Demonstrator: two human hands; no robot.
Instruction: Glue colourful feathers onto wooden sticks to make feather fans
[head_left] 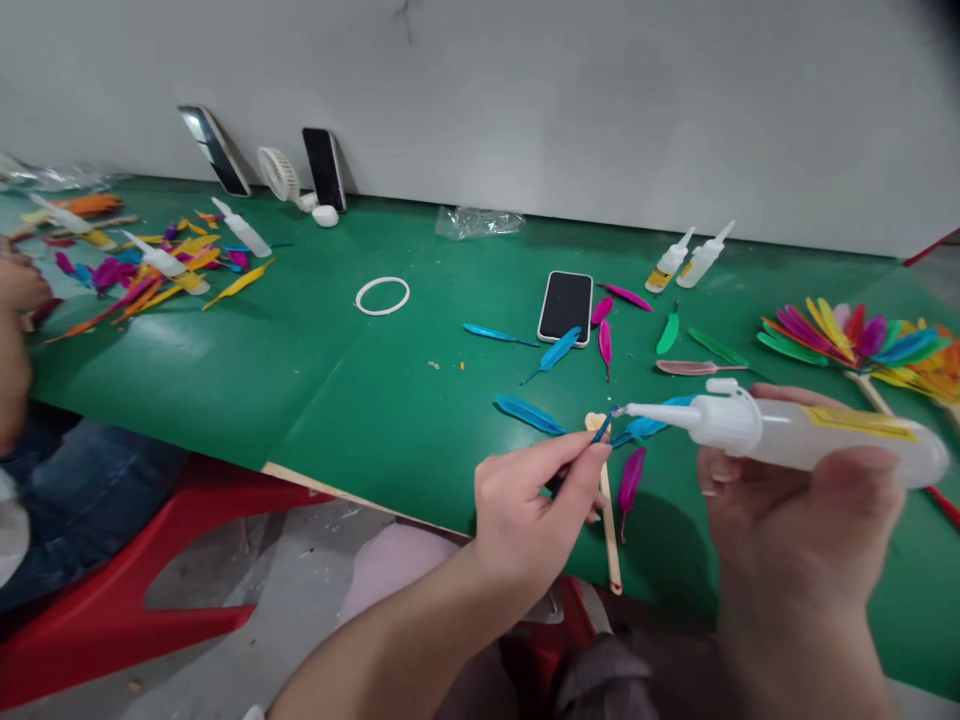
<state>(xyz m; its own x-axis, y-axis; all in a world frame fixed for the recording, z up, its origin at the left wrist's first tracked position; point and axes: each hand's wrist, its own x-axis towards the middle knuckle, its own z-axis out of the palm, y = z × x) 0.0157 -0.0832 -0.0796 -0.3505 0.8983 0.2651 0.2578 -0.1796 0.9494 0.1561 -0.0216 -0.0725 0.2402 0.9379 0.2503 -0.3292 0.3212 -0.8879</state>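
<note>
My left hand [536,500] pinches a dark blue feather [602,428] near its quill end. In my right hand [806,530] lies a translucent glue bottle [832,430] with a yellow label, held sideways. Its narrow white nozzle meets the tip of the feather, or nearly so. Beneath my left hand a wooden stick [610,540] with a rounded head rests on the table, partly covered by my fingers. A magenta feather [631,482] lies just right of the stick, and a blue feather [529,412] lies to its left.
On the green table [300,400] are a phone [566,305], a white ring [382,296], loose feathers and two glue bottles [686,262]. Feather fans [862,345] lie at right. A co-worker's arm [15,310] reaches in at left, near a feather pile [142,275].
</note>
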